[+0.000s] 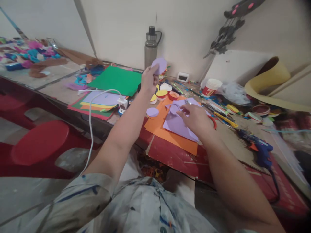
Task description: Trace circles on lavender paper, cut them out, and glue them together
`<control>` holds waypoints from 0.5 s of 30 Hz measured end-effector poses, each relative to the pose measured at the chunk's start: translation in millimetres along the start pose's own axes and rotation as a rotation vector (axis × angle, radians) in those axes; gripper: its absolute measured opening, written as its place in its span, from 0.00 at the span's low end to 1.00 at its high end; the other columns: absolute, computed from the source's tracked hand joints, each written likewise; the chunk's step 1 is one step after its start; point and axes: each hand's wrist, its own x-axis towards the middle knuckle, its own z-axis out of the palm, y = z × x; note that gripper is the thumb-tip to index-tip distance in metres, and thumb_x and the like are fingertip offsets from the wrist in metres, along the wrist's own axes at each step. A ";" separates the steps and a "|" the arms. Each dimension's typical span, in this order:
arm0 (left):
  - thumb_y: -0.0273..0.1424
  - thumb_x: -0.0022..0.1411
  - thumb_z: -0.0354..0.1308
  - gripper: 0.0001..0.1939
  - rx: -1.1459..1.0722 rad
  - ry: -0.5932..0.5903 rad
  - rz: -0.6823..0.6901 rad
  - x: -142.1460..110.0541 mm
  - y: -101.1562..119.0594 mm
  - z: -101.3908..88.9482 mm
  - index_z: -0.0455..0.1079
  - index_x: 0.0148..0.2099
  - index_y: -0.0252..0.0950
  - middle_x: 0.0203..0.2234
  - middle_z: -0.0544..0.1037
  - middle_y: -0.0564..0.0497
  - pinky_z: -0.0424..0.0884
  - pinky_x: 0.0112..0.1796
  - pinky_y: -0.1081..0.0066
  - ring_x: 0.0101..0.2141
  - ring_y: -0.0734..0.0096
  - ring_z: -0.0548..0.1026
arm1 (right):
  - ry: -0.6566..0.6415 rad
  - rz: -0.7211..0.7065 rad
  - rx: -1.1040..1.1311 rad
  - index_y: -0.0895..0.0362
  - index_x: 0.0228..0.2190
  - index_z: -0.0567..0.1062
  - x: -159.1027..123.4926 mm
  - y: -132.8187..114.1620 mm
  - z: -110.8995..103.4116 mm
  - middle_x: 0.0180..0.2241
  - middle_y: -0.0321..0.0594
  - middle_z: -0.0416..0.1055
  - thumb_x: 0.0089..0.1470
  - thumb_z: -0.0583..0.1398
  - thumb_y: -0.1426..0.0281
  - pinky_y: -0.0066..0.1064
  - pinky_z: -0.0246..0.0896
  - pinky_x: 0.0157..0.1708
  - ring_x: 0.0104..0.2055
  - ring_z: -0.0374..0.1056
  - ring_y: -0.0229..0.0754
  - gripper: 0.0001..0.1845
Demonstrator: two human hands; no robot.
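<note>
Raised in front of the wall, my left hand (149, 79) is closed on a light purple paper circle (160, 64), pinched by its lower edge. My right hand (195, 118) hovers low over a cut purple paper sheet (179, 124), thumb and fingers bent and apart. Beside its wrist shows the red handle (213, 122) of what looks like scissors, partly hidden by the hand. Under the purple sheet lies orange paper (159, 124). A second purple paper circle (152, 112) rests to the left, close to small round yellow and red pots (161, 94).
Green paper (116, 79) and a stack of coloured sheets (97, 103) lie left, near a white charger (122, 103) with a cable. A bottle (151, 48) stands at the back. Rightward are a paper cup (211, 88), a yellow cutter (225, 119) and a blue glue gun (262, 150).
</note>
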 end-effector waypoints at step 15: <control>0.36 0.77 0.63 0.09 -0.158 0.026 -0.045 -23.0 28.4 13.9 0.75 0.40 0.42 0.26 0.74 0.55 0.61 0.24 0.74 0.23 0.76 0.66 | 0.084 -0.164 0.163 0.57 0.42 0.86 41.1 -1.7 20.8 0.45 0.54 0.84 0.65 0.64 0.68 0.51 0.75 0.51 0.45 0.79 0.55 0.10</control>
